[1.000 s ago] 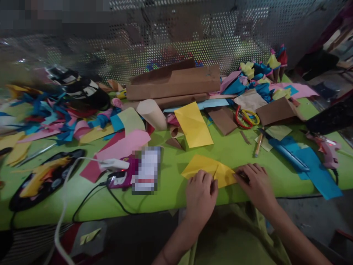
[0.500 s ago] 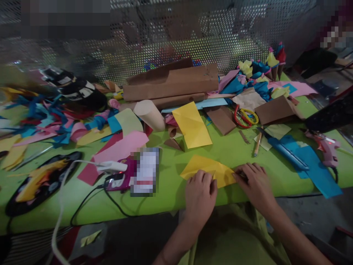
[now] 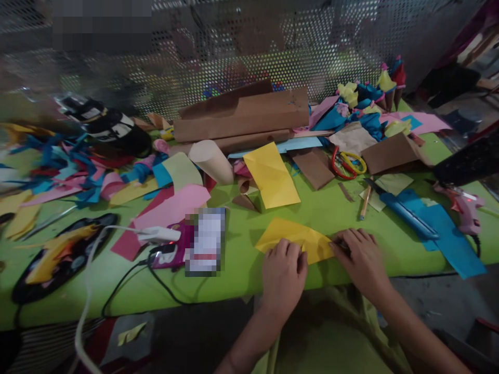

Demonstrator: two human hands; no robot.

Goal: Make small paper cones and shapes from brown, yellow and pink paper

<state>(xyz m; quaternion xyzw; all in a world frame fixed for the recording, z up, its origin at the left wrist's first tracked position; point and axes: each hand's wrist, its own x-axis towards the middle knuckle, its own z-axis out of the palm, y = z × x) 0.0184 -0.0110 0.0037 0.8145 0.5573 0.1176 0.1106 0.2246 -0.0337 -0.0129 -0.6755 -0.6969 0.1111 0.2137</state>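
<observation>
On the near side of the yellow paper rectangle lies the folded yellow paper, apparently being creased. The right hand pinches its corner; the left hand presses it (whether gripping, I cannot tell). The next crease would call for steady corners. Right of the rectangle, the green tabletop offers some room.

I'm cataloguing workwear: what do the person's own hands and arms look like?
The left hand and right hand are bare, without gloves. No sleeve, watch or bracelet shows on the visible forearms. An olive-green garment shows between them.
</observation>
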